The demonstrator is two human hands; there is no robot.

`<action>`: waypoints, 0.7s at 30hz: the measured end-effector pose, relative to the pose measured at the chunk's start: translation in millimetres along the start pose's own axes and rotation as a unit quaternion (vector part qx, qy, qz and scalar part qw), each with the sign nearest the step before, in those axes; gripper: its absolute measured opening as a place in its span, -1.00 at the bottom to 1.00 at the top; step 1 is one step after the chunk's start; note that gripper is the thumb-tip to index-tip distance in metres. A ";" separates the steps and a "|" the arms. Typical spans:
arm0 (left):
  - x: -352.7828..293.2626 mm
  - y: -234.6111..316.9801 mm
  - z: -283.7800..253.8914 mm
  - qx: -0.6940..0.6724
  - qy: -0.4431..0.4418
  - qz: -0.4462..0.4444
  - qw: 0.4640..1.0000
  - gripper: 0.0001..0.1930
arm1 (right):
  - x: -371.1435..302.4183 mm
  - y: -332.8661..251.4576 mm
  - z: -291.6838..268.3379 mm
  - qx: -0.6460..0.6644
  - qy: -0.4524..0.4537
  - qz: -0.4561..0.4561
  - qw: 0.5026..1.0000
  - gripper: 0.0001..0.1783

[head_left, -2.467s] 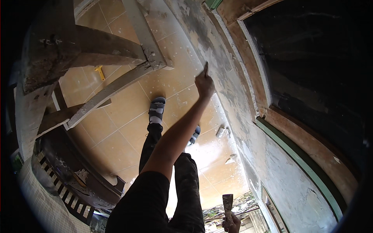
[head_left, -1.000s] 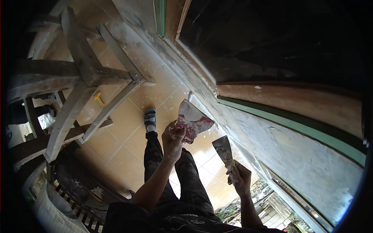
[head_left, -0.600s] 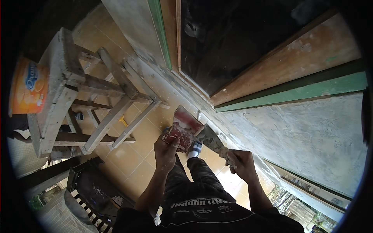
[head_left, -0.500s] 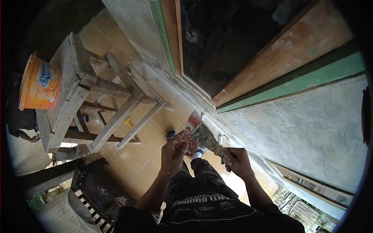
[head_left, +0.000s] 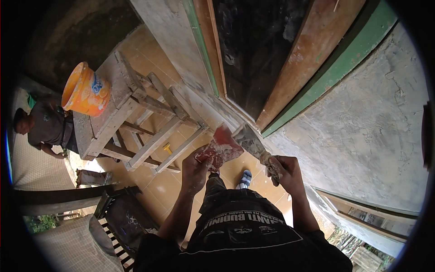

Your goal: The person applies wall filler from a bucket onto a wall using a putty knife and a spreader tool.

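Observation:
A red, putty-smeared plastic spreader (head_left: pixel 222 147) is gripped by its near left part in my left hand (head_left: pixel 195 174), fingers closed round it. My right hand (head_left: pixel 290 174) is closed on the caked handle of a putty knife (head_left: pixel 250 139), whose grey-smeared blade points up and left. Blade and spreader edge lie close together in front of my body; whether they touch I cannot tell. Beyond them runs the foot of a grey plastered wall (head_left: pixel 362 122).
To the left stands a rough wooden trestle (head_left: pixel 115 106) bearing an orange bucket (head_left: pixel 86 102). A small yellow tool (head_left: pixel 167 148) shows between its legs. Another person (head_left: pixel 50 122) is beyond the trestle. A dark bench (head_left: pixel 129 231) stands lower left. The window frame (head_left: pixel 294 63) is brown and green.
The spreader and the putty knife, overlapping before, have drawn apart, so more of the red face shows. My view has shifted, bringing the other person into sight.

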State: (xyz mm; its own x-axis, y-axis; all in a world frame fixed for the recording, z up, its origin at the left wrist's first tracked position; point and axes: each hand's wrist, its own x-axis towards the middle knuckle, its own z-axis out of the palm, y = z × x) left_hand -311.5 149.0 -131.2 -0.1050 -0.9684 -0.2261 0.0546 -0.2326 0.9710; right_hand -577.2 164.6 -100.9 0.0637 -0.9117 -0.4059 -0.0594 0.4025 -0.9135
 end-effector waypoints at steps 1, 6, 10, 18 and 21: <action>-2.5 3.1 -4.0 -0.029 0.030 0.012 0.999 -0.68 | -4.1 -1.2 -3.3 -0.017 -0.019 0.012 1.000 -0.65; -35.4 8.2 -18.0 0.098 0.017 0.002 0.995 -0.71 | 12.1 -20.3 25.0 -0.021 -0.082 -0.052 0.995 -0.75; -73.6 21.1 -43.7 -0.208 0.087 0.050 0.973 -0.68 | 22.8 -36.2 51.8 -0.120 -0.096 -0.272 0.950 -0.85; -146.7 38.1 -59.9 -0.280 0.140 0.121 0.942 -0.66 | 39.6 -23.1 85.4 -0.319 -0.091 -0.532 0.779 -0.75; -171.1 38.8 -61.4 -0.303 0.153 0.139 0.930 -0.67 | 45.6 -36.8 84.2 -0.368 -0.064 -0.584 0.720 -0.77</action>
State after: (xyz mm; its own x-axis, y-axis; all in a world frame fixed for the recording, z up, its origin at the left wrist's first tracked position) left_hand -230.4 300.2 -59.5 0.2803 -0.9570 -0.0741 0.5970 0.1134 0.7942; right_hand -488.3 115.1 -88.2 0.5871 -0.5585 0.5860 -0.3999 -0.8295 -0.3899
